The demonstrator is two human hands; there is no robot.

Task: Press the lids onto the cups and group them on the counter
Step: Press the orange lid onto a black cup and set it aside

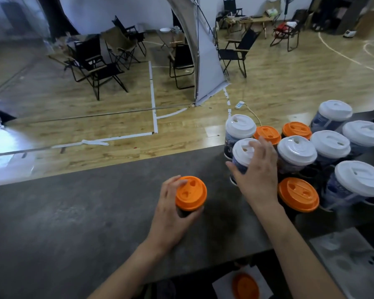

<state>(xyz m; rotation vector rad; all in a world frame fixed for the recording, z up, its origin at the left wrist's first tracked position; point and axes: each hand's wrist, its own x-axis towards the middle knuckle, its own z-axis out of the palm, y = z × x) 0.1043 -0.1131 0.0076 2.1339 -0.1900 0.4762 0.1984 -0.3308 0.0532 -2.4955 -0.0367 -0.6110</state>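
Handling judged light, crushable; sidewall hold best; clasped orange-lidded cup [190, 192] in left hand [171, 214], white-lidded cup [243, 151] in right hand [258, 170].

Lighting: even, moderately bright indoor light.
Glare: a pale washed-out patch is seen on the wooden floor [0, 165] beyond the left end of the counter [95, 212].
Shadows: soft, with a faint one cast on the counter just right of the orange-lidded cup [190, 193].
Blur: the white-lidded cups [358, 178] at the counter's right end are smeared.
Distortion: floor lines beyond the counter are bent by the wide lens.
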